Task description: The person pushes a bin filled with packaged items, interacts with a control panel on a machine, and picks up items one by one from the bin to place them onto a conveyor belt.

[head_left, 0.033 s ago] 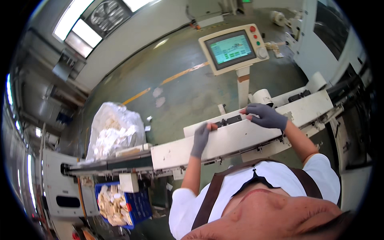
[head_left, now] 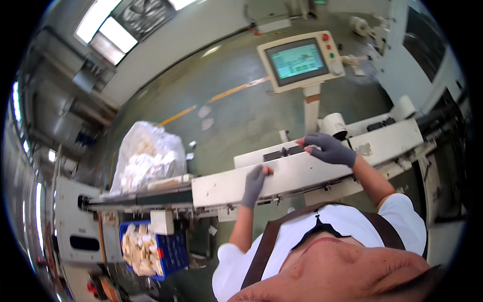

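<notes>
Work at the machine appears to be under way, though we cannot tell how much is done or left. The long white cover (head_left: 226, 189) lies in front of us, with a dark fitting (head_left: 287, 152) along its far edge. Our left hand (head_left: 253, 186) is over the cover, its grip curled; we cannot tell whether the fingertips pinch anything. Our right hand (head_left: 328, 149) is near the right end of the fitting, its grip loose and parted, with no visible load. As signs of output, we see pale pieces (head_left: 141, 249) heaped in a blue crate (head_left: 174, 255) and white scraps (head_left: 143, 170) in a clear bag (head_left: 176, 151); whether these count as finished is unclear. The visible stretch of dark belt (head_left: 156, 198) shows no piece we can make out, and the screen (head_left: 296, 60) is lit
</notes>
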`<state>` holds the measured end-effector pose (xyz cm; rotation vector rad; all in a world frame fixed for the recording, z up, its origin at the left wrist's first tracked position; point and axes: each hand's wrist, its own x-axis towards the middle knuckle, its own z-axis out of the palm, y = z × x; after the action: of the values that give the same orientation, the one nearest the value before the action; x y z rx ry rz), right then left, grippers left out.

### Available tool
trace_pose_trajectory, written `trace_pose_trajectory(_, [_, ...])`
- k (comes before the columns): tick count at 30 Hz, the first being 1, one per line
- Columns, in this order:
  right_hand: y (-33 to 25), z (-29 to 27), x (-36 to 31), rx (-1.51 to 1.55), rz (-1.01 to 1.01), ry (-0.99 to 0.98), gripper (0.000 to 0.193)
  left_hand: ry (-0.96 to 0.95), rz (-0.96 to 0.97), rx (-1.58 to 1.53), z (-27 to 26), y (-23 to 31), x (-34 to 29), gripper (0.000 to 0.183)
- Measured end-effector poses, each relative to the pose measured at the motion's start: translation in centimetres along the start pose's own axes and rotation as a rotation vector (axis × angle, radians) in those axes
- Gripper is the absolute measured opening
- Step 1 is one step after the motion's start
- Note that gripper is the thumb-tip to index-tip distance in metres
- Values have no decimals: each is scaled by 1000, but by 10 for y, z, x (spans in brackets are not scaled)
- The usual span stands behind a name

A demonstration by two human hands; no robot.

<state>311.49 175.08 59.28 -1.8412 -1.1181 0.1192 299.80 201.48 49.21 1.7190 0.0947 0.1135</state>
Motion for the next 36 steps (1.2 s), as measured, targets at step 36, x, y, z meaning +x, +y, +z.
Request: trace_pose_trajectory(36, [-530, 1277, 44, 80, -377, -472, 61, 1338, -328, -174, -440, -168, -979, 23])
